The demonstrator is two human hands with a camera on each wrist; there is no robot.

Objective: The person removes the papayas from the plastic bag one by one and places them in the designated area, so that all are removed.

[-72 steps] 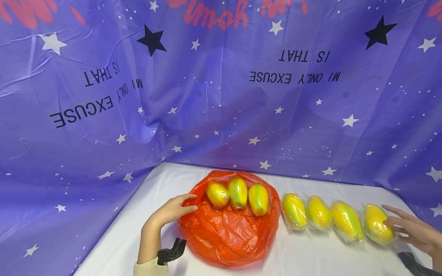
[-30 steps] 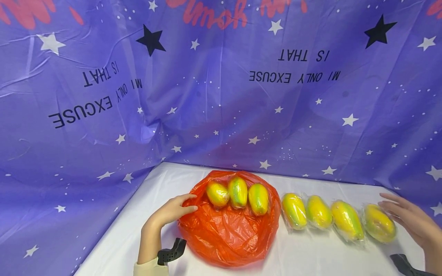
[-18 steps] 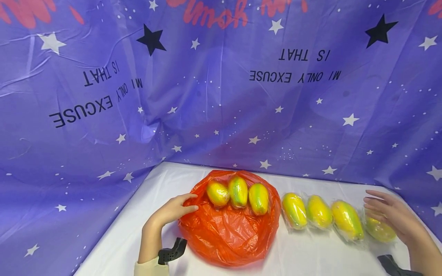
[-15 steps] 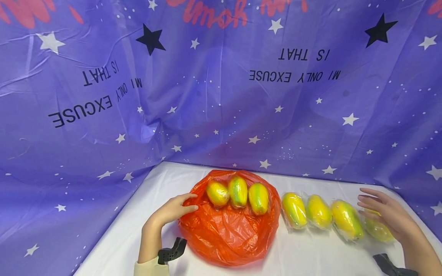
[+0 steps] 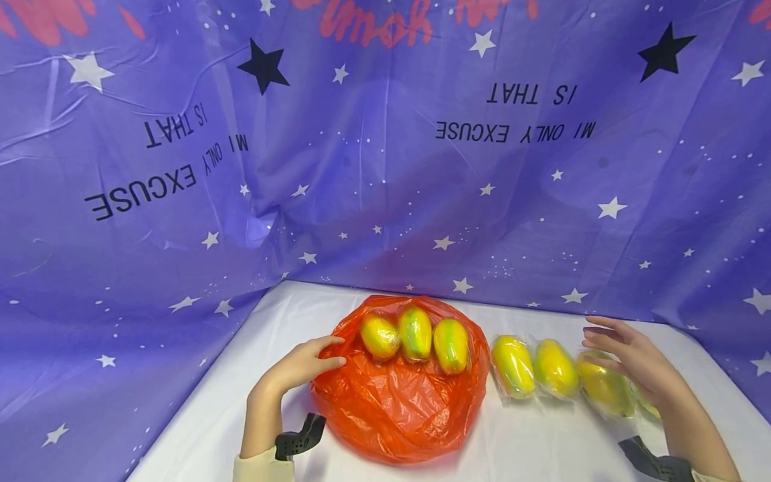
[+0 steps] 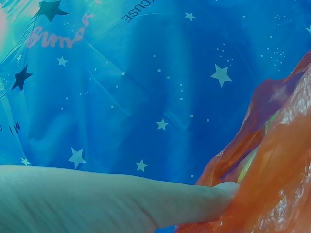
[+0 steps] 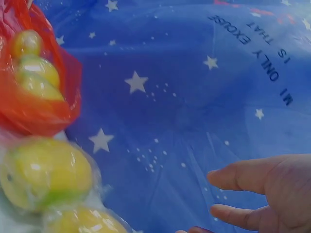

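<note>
Right hand [image 5: 640, 365] has swept left, fingers spread over wrapped fruit [image 5: 607, 393]; left hand [image 5: 296, 367], thumb apart, touches red bag [image 5: 397, 418].

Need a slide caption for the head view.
Left hand touching a red bag holding three yellow-green fruits; right hand open near four more in a row.

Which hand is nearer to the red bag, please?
Left: the left hand touches the left side of the red bag; the right hand is by the yellow fruits farther right.

The bag [image 5: 400, 415] is crinkled, glossy plastic; the fruits [image 5: 513, 367] (film-wrapped) look smooth, shiny.
</note>
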